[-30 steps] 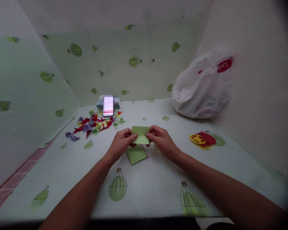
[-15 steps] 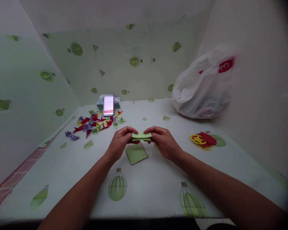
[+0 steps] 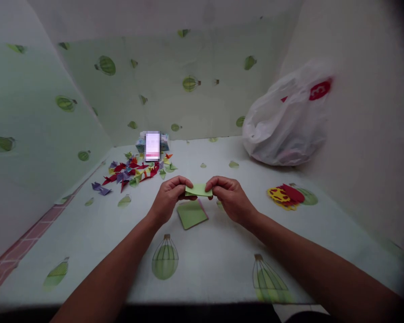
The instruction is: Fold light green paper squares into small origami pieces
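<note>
Between my two hands is a light green sheet of paper [image 3: 198,190], folded over into a narrow strip. My left hand [image 3: 170,197] pinches its left end, thumb on top and fingers beneath. At the opposite end my right hand [image 3: 231,197] grips it the same way. The fingers under the paper are partly hidden. Just below the hands, a stack of square paper [image 3: 192,215] lies on the table, with a green sheet on top and a pinkish edge showing.
Folded paper cranes [image 3: 133,172] in several colours are heaped at the back left. Behind them a phone [image 3: 152,146] with a blurred screen leans on a tissue box [image 3: 139,142]. Red and yellow cut-out shapes [image 3: 287,196] lie right, before a white plastic bag [image 3: 286,125].
The gap between the paper's two layers has narrowed, and the upper layer now lies flatter. My right thumb has shifted slightly right along the strip.
</note>
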The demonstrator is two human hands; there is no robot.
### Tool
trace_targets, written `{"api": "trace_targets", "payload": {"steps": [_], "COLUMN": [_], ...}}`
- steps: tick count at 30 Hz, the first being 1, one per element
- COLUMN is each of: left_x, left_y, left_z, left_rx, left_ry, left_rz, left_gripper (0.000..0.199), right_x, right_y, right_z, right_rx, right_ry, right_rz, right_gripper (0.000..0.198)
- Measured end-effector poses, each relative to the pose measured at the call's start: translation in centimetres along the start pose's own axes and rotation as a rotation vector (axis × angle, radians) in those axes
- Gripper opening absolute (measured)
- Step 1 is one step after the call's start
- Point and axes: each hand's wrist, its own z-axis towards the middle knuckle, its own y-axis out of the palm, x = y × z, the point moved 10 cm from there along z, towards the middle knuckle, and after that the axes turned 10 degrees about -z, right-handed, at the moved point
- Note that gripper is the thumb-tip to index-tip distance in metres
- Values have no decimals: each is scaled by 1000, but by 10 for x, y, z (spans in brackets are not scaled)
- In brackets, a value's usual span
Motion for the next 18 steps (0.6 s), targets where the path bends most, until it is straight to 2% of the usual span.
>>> {"api": "trace_targets", "payload": {"steps": [6, 14, 18], "left_x": [4, 4, 12], "left_y": [2, 3, 3], "left_z": [-2, 2, 0], "left_rx": [-22, -19, -16], "left_ry": [25, 56, 115], "left_rz": [36, 115, 234], "left_gripper": [12, 29, 26], "right_x": [-1, -1, 2], "right_y": [-1, 1, -2], "right_z": [0, 0, 0], "right_rx": [0, -26, 5], "right_ry": [-18, -21, 28], "right_rz": [-55, -69, -63], "right_gripper": [18, 17, 15]}}
